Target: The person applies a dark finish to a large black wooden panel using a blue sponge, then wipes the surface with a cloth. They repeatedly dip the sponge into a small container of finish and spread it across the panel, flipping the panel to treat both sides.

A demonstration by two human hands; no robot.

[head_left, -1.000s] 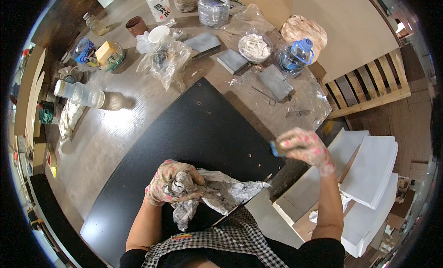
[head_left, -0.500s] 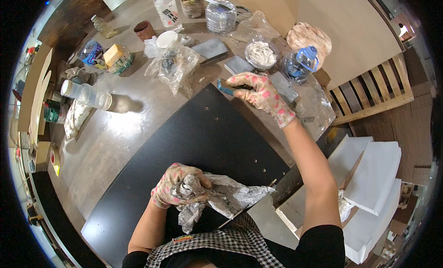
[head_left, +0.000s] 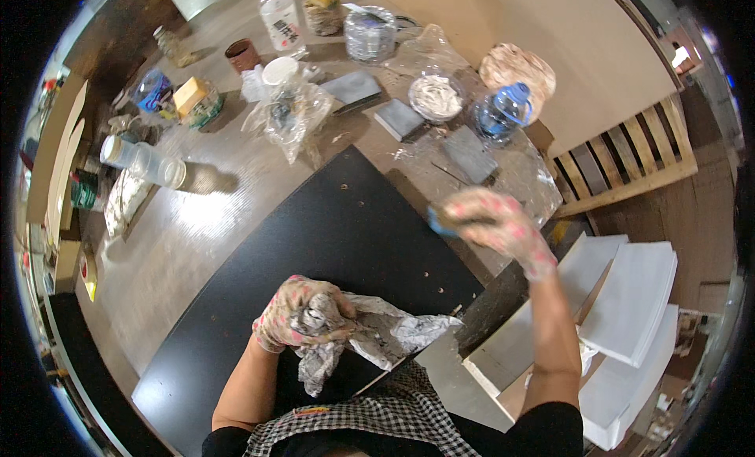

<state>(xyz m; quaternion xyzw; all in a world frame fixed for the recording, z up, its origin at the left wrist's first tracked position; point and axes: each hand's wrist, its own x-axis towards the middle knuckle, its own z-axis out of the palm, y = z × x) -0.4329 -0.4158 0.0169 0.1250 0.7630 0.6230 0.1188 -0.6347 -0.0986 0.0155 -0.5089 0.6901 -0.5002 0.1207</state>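
Observation:
Both my hands wear pale gloves with pink spots. My left hand (head_left: 303, 311) is closed round a crumpled, grey-stained white rag (head_left: 393, 323), whose loose ends hang over the near edge of a black panel (head_left: 275, 252). Small holes show along the panel's right side. Over that right edge, my right hand (head_left: 491, 225) is smeared by motion, its fingers pinching a small flat tool with a blue end (head_left: 440, 222); its exact kind is unclear. The tool is apart from the panel as far as I can see.
On the table (head_left: 157, 276) beyond the panel lie grey blocks (head_left: 399, 120), a tub of white paste (head_left: 435, 97), a blue-capped bottle (head_left: 499, 115) and a crumpled plastic bag (head_left: 295, 123). White boards (head_left: 629, 300) stand to my right, below a slatted wooden frame (head_left: 629, 158).
My right hand has swung right and toward me with the blue-ended tool, away from the panel's far corner. My left hand stays on the rag in nearly the same place.

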